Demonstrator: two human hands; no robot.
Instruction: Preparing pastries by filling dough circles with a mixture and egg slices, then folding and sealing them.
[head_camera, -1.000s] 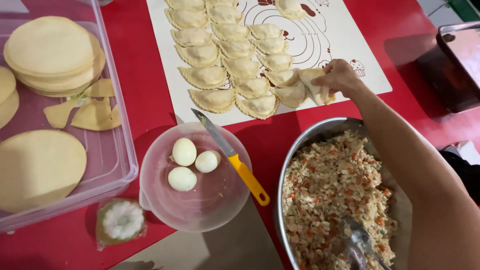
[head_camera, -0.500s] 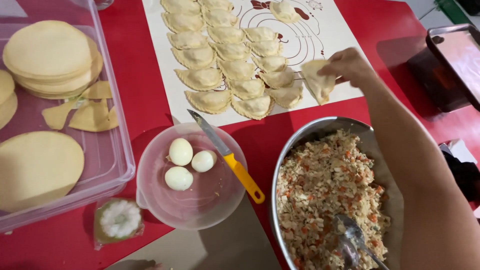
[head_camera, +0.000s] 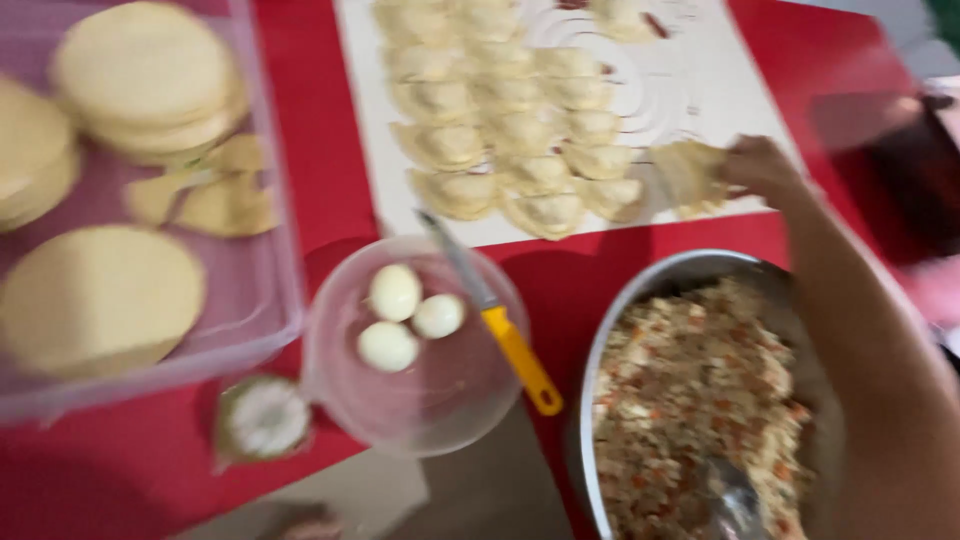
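My right hand (head_camera: 765, 165) reaches across to the white pastry mat (head_camera: 690, 90) and is shut on a folded, filled pastry (head_camera: 690, 175). The pastry sits at the right end of the nearest row, just above or on the mat; blur hides which. Several more folded pastries (head_camera: 500, 130) lie in rows on the mat to its left. Below my forearm stands a metal bowl (head_camera: 640, 290) of chopped filling (head_camera: 700, 400) with a spoon (head_camera: 735, 500) in it. My left hand is out of view.
A clear bowl (head_camera: 440, 400) holds three peeled eggs (head_camera: 395, 292), and a yellow-handled knife (head_camera: 515, 350) rests across its rim. At left, a plastic tub (head_camera: 285, 290) holds stacked dough discs (head_camera: 140, 65). A small white-topped cup (head_camera: 262, 420) stands by the bowl. The tabletop is red.
My right hand has shifted a little to the right with the folded pastry still in it. The view has swung and blurred; nothing else on the table has moved.
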